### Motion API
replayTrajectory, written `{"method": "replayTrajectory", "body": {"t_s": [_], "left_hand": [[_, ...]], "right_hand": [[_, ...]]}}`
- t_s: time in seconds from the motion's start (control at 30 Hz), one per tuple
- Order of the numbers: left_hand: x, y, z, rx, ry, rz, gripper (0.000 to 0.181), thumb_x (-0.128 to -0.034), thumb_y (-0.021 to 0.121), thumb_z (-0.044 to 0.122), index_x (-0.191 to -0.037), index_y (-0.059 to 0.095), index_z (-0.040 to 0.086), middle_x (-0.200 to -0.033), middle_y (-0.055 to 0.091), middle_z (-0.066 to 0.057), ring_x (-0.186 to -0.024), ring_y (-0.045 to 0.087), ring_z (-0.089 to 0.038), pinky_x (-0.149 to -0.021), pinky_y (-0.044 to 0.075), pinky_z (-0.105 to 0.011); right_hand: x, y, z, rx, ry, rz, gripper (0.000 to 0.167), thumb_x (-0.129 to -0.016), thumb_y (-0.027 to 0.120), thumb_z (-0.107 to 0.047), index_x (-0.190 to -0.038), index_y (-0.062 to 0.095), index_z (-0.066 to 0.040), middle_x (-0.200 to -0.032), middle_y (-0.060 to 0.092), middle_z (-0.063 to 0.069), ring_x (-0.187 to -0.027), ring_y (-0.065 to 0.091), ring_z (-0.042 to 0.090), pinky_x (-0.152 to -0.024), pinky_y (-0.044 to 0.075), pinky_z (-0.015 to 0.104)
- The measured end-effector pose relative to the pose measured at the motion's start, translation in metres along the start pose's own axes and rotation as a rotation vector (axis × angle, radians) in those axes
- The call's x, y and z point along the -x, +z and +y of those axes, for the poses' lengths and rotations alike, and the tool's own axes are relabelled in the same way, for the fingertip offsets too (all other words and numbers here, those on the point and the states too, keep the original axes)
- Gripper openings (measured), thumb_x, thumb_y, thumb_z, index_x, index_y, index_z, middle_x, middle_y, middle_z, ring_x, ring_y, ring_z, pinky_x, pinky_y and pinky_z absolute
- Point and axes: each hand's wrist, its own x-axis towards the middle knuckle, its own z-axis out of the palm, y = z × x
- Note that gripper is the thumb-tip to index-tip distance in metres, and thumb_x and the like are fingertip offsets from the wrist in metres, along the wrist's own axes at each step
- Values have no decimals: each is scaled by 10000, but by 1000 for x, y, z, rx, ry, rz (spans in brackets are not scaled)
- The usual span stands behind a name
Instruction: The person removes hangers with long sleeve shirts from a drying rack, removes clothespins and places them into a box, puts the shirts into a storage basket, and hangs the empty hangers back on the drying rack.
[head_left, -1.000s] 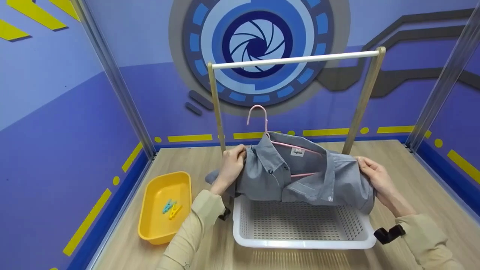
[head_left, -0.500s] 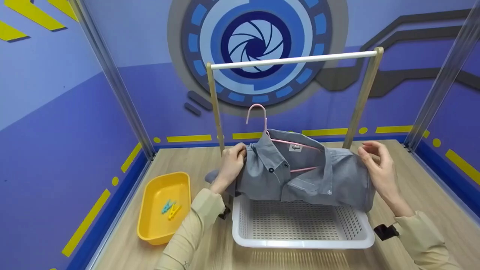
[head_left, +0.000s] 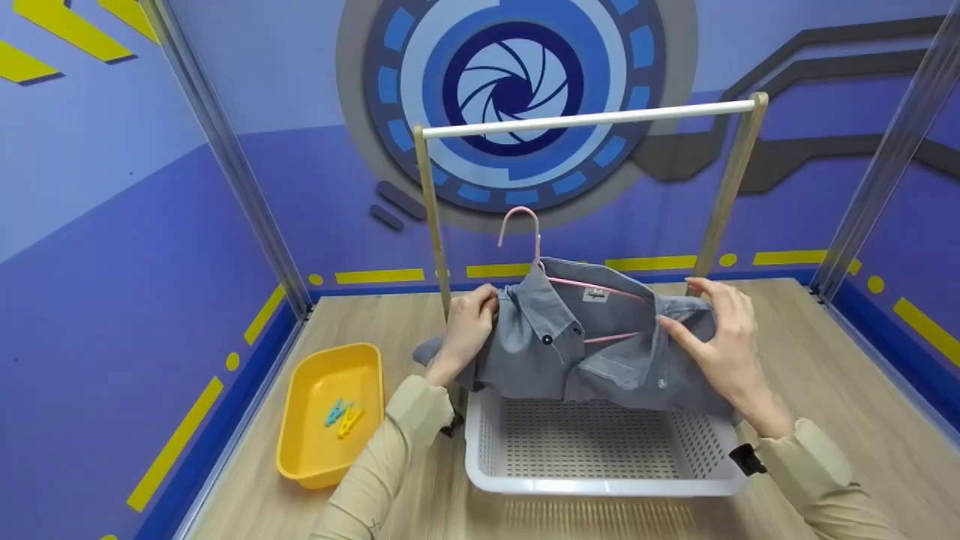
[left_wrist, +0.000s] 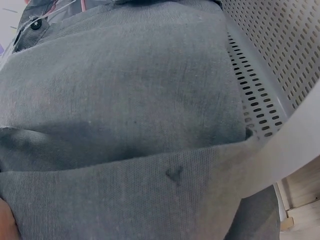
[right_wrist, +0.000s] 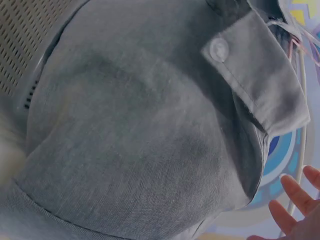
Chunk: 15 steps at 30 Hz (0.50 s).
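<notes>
A grey shirt with a buttoned collar is spread over a pink hanger, whose hook rises out of the neck opening. The left hand grips the cloth at the shirt's left shoulder. Beside the right side of the collar, the right hand has its thumb at the cloth and its fingers extended apart. Grey cloth fills most of the left wrist view. In the right wrist view, spread fingers of the right hand show past the shirt's edge.
Below the shirt is a white perforated basket. A yellow tray at the left holds a blue clip and a yellow clip. Behind the shirt stands a rack with a white bar and wooden posts.
The right hand has let go of the shirt's right shoulder and moved left towards the collar. The left hand keeps its grip; hanger and shirt have shifted slightly.
</notes>
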Motion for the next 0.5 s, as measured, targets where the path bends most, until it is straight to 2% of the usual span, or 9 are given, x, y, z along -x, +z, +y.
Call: {"method": "replayTrajectory", "body": {"t_s": [0.23, 0.37, 0.5], "left_hand": [[0, 1, 2, 2, -4, -6, 175, -846, 520, -100, -719, 557, 15, -603, 458, -7, -533, 417, -112, -495, 349, -254], [-1, 1, 4, -1, 3, -9, 175, -843, 528, -97, -713, 555, 18, -600, 458, -7, -531, 417, -114, -494, 348, -256], [0, 1, 5, 1, 5, -13, 179, -838, 529, -104, -707, 551, 15, -599, 456, -9, -530, 417, -114, -492, 350, -256]], "right_hand": [[4, 12, 0, 174, -105, 5, 704, -733, 661, -533, -1204, 523, -27, -1133, 485, 189, -1056, 402, 361, -857, 277, 518], [7, 19, 4, 249, -124, -29, 743, -705, 686, -525, -1238, 500, -42, -1142, 459, 202, -1059, 399, 371, -855, 284, 529], [11, 22, 9, 289, -91, -51, 738, -678, 725, -472, -1239, 494, -51, -1151, 444, 201, -1057, 389, 386, -845, 281, 549]]}}
